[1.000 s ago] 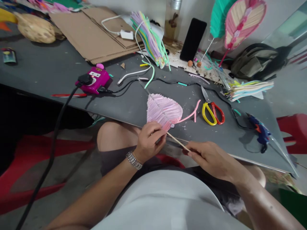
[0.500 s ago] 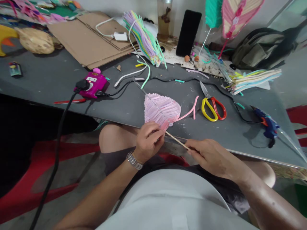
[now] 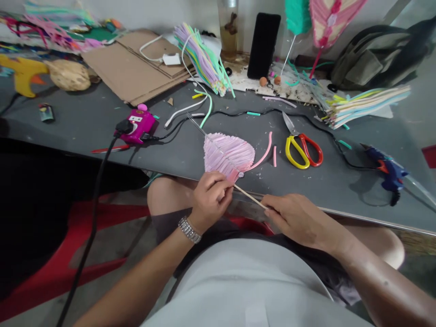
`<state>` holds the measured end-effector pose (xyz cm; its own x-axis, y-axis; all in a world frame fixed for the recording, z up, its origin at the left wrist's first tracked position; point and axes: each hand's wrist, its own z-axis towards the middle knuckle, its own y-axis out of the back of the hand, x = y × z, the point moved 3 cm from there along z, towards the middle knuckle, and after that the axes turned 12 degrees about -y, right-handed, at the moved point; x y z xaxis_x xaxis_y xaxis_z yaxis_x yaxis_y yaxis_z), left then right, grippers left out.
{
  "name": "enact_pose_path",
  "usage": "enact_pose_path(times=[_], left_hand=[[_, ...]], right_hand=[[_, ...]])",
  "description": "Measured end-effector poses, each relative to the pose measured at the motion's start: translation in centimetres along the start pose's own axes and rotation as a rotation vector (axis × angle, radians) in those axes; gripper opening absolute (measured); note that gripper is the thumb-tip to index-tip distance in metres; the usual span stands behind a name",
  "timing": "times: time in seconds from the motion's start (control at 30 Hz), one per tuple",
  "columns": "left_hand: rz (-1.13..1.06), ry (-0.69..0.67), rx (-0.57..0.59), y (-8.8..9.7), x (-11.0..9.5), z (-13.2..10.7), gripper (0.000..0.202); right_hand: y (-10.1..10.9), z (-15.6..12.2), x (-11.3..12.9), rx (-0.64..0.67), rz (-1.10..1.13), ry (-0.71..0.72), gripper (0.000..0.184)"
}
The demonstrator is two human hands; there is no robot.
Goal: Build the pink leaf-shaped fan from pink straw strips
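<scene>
My left hand [image 3: 213,200] pinches the base of a pink leaf shape [image 3: 228,154] woven from paper or plastic strips, which rests on the grey table's front edge. A thin wooden stick [image 3: 250,196] runs through the leaf as its stem, and a metal tip sticks out past the far end. My right hand [image 3: 296,217] holds the stick's lower end between its fingers. A curved pink strip [image 3: 263,153] lies against the leaf's right side, with a short pink piece [image 3: 274,156] beside it.
On the grey table [image 3: 85,109] lie yellow-and-red scissors [image 3: 299,152], a blue glue gun [image 3: 390,173], a magenta corded device [image 3: 136,126], stacked cardboard [image 3: 136,66], and several bundles of coloured strips [image 3: 200,59]. A black cable crosses behind the leaf.
The view has drifted, so the table items sit shifted in the frame. The curved pink strip's far end has swung left. Both hands keep their hold on the leaf and stick.
</scene>
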<state>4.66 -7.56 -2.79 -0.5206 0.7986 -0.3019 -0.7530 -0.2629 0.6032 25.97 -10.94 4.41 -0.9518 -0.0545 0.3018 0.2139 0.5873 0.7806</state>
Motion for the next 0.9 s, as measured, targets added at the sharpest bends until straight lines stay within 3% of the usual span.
enact_pose_path(times=[0.17, 0.4, 0.53, 0.7, 0.8, 0.9], left_hand=[[-0.006, 0.05, -0.016, 0.0, -0.4, 0.2, 0.009], [0.038, -0.115, 0.003, 0.0, -0.1, -1.4, 0.013], [-0.008, -0.083, -0.05, 0.6, -0.1, -1.5, 0.011], [-0.061, 0.057, -0.153, 3.9, -1.0, 1.8, 0.007], [-0.148, 0.172, -0.295, 6.5, -1.7, 4.2, 0.006], [-0.307, 0.268, -0.436, 8.3, -2.0, 5.8, 0.007]], right_hand=[[0.2, -0.4, -1.2, 0.013, 0.214, 0.04, 0.021], [-0.3, -0.5, -3.1, -0.052, 0.563, 0.042, 0.024], [-0.5, -0.4, -3.7, -0.15, 0.776, 0.04, 0.027], [0.4, -0.9, -4.6, -0.291, 1.075, 0.06, 0.024], [0.7, -1.1, -4.4, -0.457, 1.241, 0.092, 0.01], [0.8, -1.0, -2.8, -0.579, 1.25, 0.127, 0.009]])
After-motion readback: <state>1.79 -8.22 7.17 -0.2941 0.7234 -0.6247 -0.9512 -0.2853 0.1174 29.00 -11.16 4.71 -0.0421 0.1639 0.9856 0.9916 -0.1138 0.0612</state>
